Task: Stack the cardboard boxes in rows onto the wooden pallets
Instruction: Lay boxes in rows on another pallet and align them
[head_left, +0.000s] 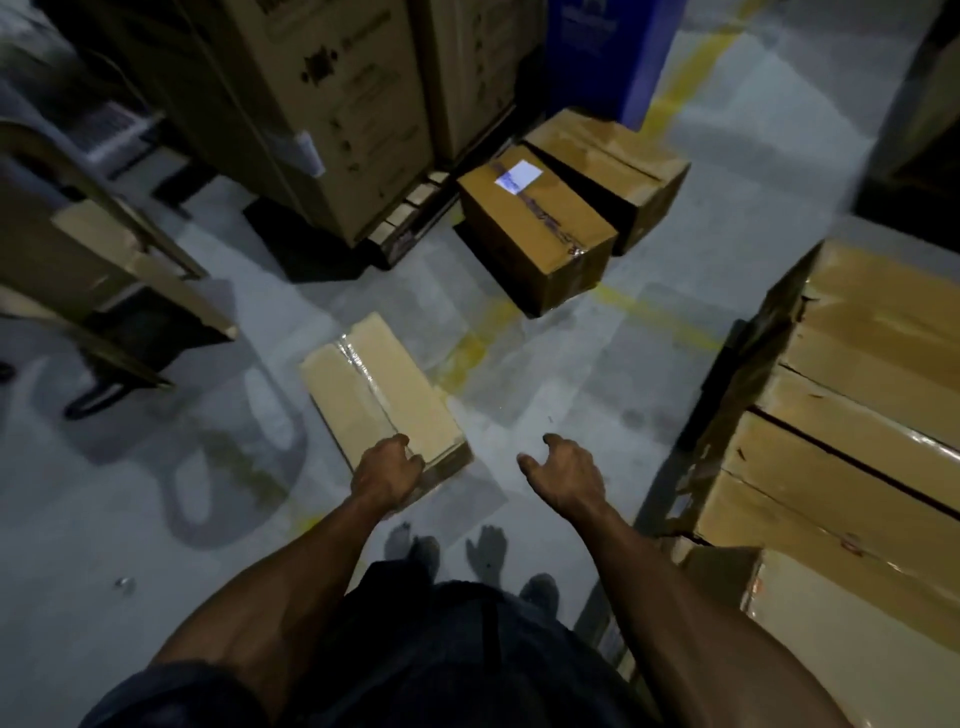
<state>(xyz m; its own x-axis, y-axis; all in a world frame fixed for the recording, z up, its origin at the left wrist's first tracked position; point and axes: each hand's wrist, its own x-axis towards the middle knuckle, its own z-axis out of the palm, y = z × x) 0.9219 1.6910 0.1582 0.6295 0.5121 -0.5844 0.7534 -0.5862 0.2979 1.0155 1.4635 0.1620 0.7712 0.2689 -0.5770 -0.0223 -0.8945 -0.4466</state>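
Observation:
A flat, taped cardboard box (379, 395) lies on the grey floor just in front of me. My left hand (387, 470) grips its near corner, fingers curled over the top edge. My right hand (563, 475) hovers to the right of the box with loosely curled fingers, touching nothing. Two darker boxes lie further off: one with a white label (535, 234) and one behind it (618, 166). At the right, a row of stacked boxes (862, 415) stands; the pallet under them is hidden.
Tall printed cartons (322, 119) stand on a pallet at the back left. A trolley with cardboard (104, 270) is at the left. A blue carton (608, 52) stands at the back. Yellow floor lines cross the concrete. My feet are below my hands.

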